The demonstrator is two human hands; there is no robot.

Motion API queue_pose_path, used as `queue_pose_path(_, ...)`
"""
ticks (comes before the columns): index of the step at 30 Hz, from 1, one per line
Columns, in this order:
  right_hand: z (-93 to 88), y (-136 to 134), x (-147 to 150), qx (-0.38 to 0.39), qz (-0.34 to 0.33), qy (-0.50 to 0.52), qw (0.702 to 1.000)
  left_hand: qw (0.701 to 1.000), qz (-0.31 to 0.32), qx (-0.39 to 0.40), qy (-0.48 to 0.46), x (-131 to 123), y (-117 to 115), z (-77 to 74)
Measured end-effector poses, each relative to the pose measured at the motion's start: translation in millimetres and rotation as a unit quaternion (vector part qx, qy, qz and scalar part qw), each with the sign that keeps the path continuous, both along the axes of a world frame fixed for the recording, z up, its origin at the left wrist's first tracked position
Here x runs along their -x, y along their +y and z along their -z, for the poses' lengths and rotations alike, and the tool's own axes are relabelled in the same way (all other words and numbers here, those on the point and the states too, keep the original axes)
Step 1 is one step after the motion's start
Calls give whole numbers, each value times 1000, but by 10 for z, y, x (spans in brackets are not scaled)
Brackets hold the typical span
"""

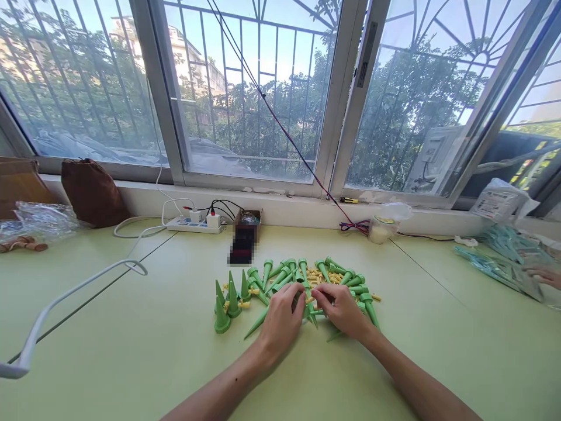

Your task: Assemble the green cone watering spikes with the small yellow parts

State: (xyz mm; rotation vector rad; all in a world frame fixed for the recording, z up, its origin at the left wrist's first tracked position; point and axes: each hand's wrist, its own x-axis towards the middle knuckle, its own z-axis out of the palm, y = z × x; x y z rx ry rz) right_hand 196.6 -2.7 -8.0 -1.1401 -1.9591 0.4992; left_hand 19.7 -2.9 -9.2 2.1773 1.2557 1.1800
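Note:
Both hands meet over a heap of green plastic plant-watering spikes (284, 275) with ribbed caps. My left hand (283, 313) is closed, its fingertips against a green watering spike (312, 317) that points down toward me; the fingers partly hide its cap. My right hand (342, 307) is closed in a pinch at a small yellow valve (309, 300) between the two hands. Left of them several spikes (232, 298) stand upright on their caps, with yellow valves (244, 304) at their sides. More loose yellow valves (326, 276) lie in a pile behind my right hand.
On the pale green table (144, 351), a white cable (79, 298) runs along the left. Toward the window stand a power strip (193, 224), a small box (249, 217) and a jar (381, 229). Plastic bags (504, 263) and part of another person's hand (546, 275) are at right.

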Motion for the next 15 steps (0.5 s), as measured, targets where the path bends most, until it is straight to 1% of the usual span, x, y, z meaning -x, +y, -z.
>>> queue_pose_path(5, 13, 11, 3, 6, -4, 11, 1000, 1000, 1, 2, -3, -6, 0, -7)
queue_pose_path(10, 10, 4, 15, 9, -21, 14, 1000, 1000, 24, 15, -2, -21, -27, -22)
queue_pose_path(15, -9, -7, 19, 14, -22, 20, 999, 999, 43, 21, -7, -14, -56, -56)
